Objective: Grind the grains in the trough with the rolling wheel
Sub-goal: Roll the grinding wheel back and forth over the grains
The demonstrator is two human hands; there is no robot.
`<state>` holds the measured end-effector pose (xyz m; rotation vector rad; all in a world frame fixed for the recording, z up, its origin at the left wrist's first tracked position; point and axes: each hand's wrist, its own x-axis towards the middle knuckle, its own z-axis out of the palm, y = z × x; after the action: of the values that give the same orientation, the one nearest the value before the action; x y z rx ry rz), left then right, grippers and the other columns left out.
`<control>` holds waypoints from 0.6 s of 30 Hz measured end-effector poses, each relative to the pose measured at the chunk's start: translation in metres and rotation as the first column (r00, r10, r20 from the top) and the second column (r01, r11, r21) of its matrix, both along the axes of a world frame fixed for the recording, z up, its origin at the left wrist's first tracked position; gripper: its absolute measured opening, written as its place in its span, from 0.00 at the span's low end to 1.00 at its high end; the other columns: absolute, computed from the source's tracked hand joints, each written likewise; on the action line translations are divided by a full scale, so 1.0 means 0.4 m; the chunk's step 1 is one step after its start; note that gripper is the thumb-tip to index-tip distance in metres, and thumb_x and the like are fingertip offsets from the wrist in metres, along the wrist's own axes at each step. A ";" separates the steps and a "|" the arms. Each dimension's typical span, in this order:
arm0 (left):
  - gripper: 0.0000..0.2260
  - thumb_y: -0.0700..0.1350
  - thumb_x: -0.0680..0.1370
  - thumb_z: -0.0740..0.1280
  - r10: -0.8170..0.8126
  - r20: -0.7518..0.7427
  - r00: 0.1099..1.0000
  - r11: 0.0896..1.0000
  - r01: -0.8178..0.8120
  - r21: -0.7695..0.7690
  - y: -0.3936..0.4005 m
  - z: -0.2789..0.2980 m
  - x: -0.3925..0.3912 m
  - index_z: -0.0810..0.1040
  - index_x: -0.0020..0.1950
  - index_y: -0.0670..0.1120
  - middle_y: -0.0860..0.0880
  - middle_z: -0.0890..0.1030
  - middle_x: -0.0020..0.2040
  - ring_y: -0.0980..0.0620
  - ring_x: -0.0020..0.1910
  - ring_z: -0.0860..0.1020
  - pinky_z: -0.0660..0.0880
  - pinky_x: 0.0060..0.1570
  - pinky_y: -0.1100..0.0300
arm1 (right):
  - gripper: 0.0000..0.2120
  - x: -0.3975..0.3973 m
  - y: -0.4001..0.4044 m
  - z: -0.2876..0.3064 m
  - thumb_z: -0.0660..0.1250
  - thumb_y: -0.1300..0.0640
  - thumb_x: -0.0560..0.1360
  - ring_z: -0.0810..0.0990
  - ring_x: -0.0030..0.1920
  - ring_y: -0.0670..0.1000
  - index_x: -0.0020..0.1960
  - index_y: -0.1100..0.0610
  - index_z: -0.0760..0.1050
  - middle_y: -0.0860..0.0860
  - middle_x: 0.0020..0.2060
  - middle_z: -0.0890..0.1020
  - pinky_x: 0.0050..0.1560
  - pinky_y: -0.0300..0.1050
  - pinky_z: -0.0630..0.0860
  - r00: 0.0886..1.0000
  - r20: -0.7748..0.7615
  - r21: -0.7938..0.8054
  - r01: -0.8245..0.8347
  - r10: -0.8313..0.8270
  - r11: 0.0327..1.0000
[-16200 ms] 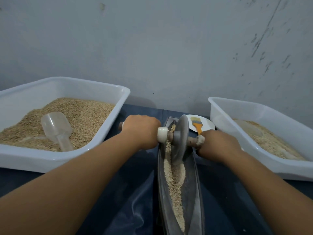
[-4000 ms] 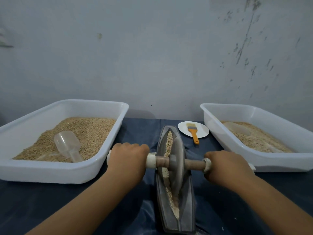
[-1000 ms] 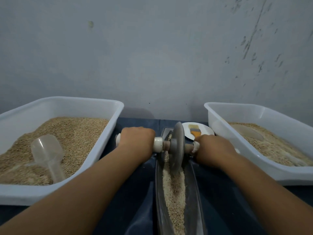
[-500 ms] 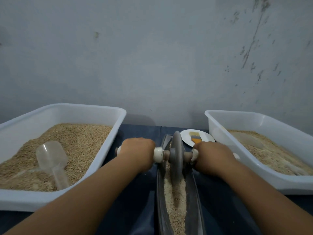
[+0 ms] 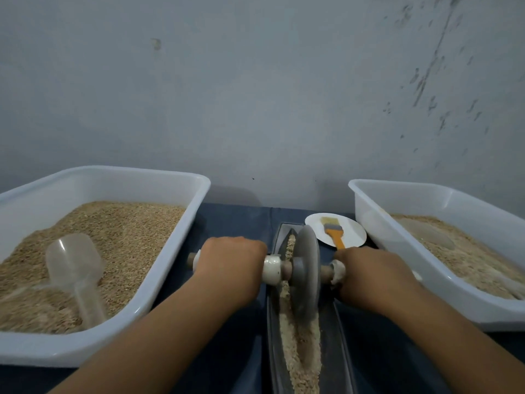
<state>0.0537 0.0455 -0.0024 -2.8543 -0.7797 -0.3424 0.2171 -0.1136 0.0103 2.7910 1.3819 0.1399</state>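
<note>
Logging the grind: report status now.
Left hand and right hand grip the wheel handles. Wheel in trough on grains. Nothing blocking.

Grey-blue plastered wall fills the upper half, matte, evenly and dimly lit. Dark scuffs and a long diagonal streak run down its upper right part; one small pale blotch upper left of centre. Wall meets the table along its far edge. Table is covered with a dark blue, slightly glossy sheet, creased near its front edge. Soft shadow on the wall base behind the far edge, centre-left.
</note>
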 end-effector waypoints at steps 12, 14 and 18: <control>0.09 0.48 0.72 0.67 0.009 0.018 1.000 0.999 -0.008 -0.052 -0.008 -0.021 -0.030 0.68 0.45 0.56 0.55 0.68 0.35 0.52 0.39 0.72 0.69 0.41 0.56 | 0.09 -0.026 -0.001 0.012 0.69 0.50 0.69 0.74 0.36 0.46 0.37 0.46 0.68 0.44 0.34 0.76 0.34 0.42 0.69 0.994 0.084 -0.034 -0.062 0.065 0.997; 0.09 0.48 0.73 0.67 0.015 -0.001 1.000 0.999 -0.015 -0.034 -0.006 0.001 -0.017 0.67 0.45 0.56 0.55 0.68 0.35 0.52 0.39 0.72 0.69 0.42 0.56 | 0.06 -0.010 0.013 0.019 0.68 0.52 0.71 0.77 0.40 0.48 0.41 0.46 0.71 0.45 0.38 0.77 0.39 0.44 0.73 0.998 0.034 -0.034 -0.049 0.050 0.998; 0.11 0.50 0.74 0.69 0.041 -0.003 0.999 0.999 -0.041 0.032 -0.011 0.039 0.021 0.66 0.47 0.55 0.53 0.71 0.41 0.51 0.41 0.71 0.68 0.44 0.54 | 0.05 -0.001 0.036 0.014 0.66 0.49 0.74 0.79 0.47 0.53 0.50 0.47 0.74 0.47 0.42 0.78 0.44 0.46 0.74 0.999 0.028 0.052 -0.016 0.014 0.999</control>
<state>0.0620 0.0410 0.0132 -2.8040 -0.8233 -0.3406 0.2166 -0.0992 0.0159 2.8092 1.4137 0.2173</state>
